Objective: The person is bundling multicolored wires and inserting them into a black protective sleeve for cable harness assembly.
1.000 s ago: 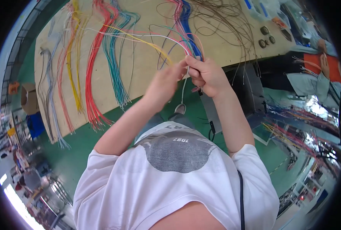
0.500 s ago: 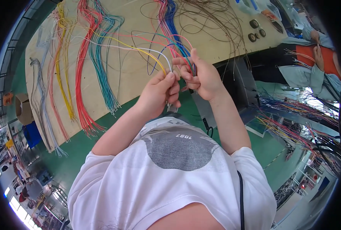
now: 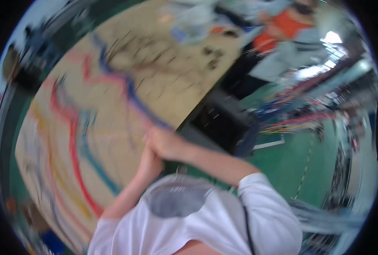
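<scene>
The picture is smeared by motion. My right hand (image 3: 168, 143) and my left hand (image 3: 151, 158) meet at the near edge of the table, the right partly over the left. Their fingers are too blurred to show whether they are open or closed, or whether thin wires lie in them. A bundle of blue wires (image 3: 139, 101), with pink wires (image 3: 133, 105) alongside, runs over the table to my right hand. Left of my hands lie teal wires (image 3: 94, 160) and red wires (image 3: 74, 144).
Yellow wires (image 3: 51, 163) lie farther left on the wooden table (image 3: 172, 91). Thin brown wires (image 3: 144, 55) and dark rolls (image 3: 213, 57) are at the back. A dark box-like stand (image 3: 218, 121) adjoins the table's right edge. Another person in orange (image 3: 290, 23) is at the upper right.
The view has swung and blurred. My hands, which held several coloured wires apart from each other, have come together. The white and yellow wires between them can no longer be made out.
</scene>
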Tool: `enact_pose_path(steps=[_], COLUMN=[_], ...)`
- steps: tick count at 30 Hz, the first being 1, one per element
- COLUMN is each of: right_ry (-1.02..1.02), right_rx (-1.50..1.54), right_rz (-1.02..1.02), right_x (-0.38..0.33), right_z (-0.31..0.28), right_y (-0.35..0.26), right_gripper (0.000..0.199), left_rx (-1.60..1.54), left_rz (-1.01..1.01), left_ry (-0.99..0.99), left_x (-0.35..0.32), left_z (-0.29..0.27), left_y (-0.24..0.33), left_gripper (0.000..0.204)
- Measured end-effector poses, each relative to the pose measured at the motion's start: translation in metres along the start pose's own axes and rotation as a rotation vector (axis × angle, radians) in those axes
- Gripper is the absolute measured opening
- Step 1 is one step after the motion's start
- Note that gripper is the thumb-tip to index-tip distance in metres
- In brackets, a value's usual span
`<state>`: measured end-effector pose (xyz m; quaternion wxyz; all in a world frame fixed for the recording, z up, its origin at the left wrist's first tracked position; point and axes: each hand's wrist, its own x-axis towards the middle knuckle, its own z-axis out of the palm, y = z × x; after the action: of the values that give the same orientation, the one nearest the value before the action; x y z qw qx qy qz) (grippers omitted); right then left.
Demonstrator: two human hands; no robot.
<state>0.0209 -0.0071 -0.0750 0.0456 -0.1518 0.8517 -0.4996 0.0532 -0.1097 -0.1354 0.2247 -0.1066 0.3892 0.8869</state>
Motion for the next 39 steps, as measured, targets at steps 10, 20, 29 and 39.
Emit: enact_pose_path(steps=[10, 20, 29, 39], right_ry=[0.059, -0.356, 0.637, 0.190], right_rx=[-0.033, -0.691, 0.458, 0.081], right_rz=[0.379, 0.285, -0.023, 0.017], right_x=[-0.055, -0.096, -0.088, -0.058], right_z=[-0.183, -0.188, -0.217, -0.178], right_y=[-0.048, -0.118, -0.083, -0.090], right_gripper=[0.021, 0.025, 0.050, 0.078], left_rx=[1.252, 1.095, 0.525, 0.580], left_rz=[0.573, -0.251, -0.509, -0.387], left_ry=[-0.819, -1.143, -0.933, -0.870], left_x=[-0.013, -0.006, 0.006, 0.004], left_z=[0.129, 0.188, 0.185, 0.164], left_y=[0.074, 0.086, 0.092, 0.096], left_gripper=[0.030, 0.029, 0.026, 0.025])
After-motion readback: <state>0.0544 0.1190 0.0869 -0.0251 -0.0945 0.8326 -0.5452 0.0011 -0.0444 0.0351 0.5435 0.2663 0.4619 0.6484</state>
